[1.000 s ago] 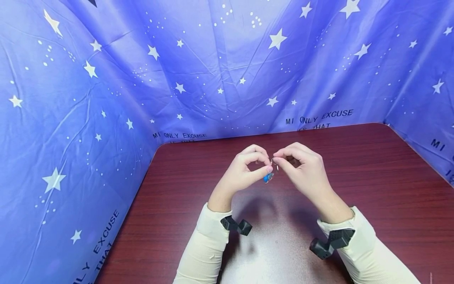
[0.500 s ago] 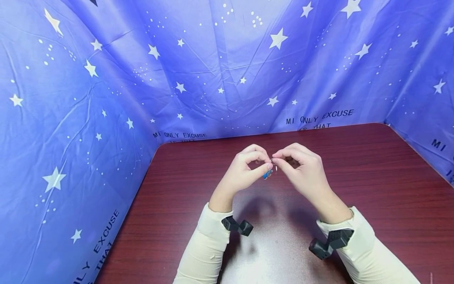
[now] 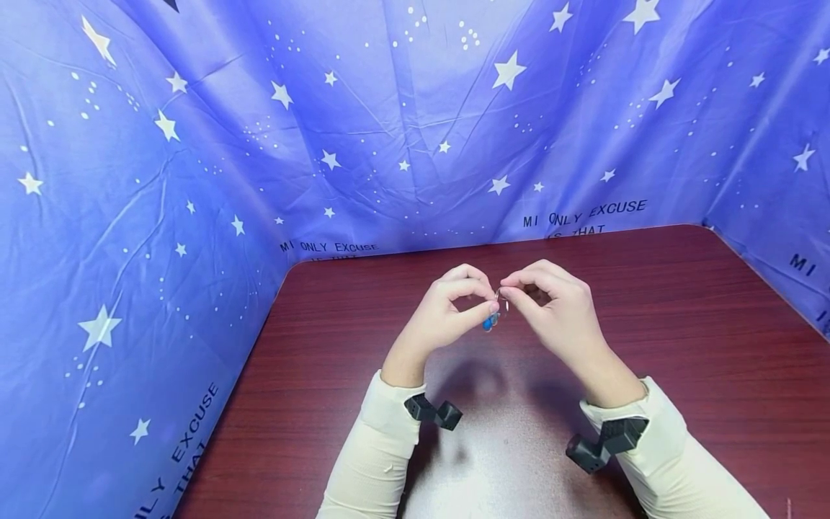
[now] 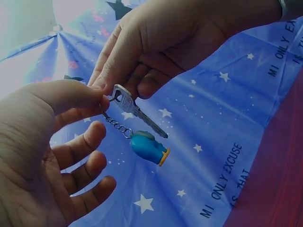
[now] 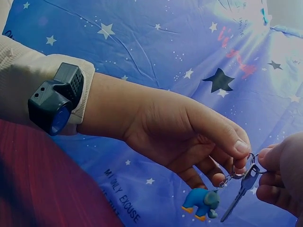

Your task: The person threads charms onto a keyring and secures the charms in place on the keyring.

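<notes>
Both hands meet over the table, pinching one small metal key ring [image 5: 251, 159] between them. My left hand [image 3: 447, 310] holds one side of it between thumb and index finger; in the left wrist view its other fingers are loosely bent. The right hand [image 3: 558, 310] pinches the opposite side with thumb and fingertips. From the ring hangs a silver key [image 4: 142, 116], pointing downward. Beside it a short chain [image 4: 117, 125] carries a blue elephant charm [image 5: 202, 202] with yellow feet. Part of the ring is hidden behind the fingertips.
Beneath the hands lies a dark red wood-grain table [image 3: 324, 346]. A blue curtain [image 3: 389, 130] with white stars and lettering surrounds its back and sides. Black cameras sit on the left cuff [image 3: 431, 412] and the right cuff [image 3: 609, 441].
Both hands keep their pinch and stay nearly in place. The elephant charm and key shift slightly up, then back down, as the fingertips draw closer and part a little.
</notes>
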The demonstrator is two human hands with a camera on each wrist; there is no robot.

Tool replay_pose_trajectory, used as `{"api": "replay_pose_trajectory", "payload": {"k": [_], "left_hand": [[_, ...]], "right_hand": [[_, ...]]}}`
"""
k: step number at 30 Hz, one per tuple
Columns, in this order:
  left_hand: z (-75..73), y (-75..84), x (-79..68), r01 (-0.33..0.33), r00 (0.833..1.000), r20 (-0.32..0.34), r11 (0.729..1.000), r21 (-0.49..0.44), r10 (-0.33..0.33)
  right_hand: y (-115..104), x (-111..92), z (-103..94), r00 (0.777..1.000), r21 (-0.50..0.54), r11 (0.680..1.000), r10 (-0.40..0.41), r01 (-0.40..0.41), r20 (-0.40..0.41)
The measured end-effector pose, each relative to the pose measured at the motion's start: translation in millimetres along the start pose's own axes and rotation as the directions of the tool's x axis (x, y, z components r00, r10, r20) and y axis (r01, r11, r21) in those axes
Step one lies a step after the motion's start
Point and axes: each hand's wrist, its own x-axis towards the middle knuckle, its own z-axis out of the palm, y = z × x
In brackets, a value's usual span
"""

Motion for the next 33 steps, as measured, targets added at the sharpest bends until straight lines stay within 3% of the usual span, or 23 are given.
{"api": "replay_pose_trajectory", "payload": {"k": [8,28,33], "left_hand": [[2.9,-1.1,-0.2,0.059,0.998,-0.021,0.998,-0.008,-0.059],[-0.1,-2.6,-0.6,0.006,1.000,0.007,1.000,-0.010,-0.006],[0.6,-3.6,-0.6,0.030,0.999,0.016,0.999,-0.038,-0.029]], "right_hand": [[-0.4,-0.8,3.9,0.999,-0.021,0.999,-0.051,0.050,-0.004],[1.9,0.4,3.5,0.999,-0.020,0.999,-0.039,0.038,-0.006],[1.5,0.2,3.7,0.999,-0.023,0.999,-0.043,0.043,-0.009]]}}
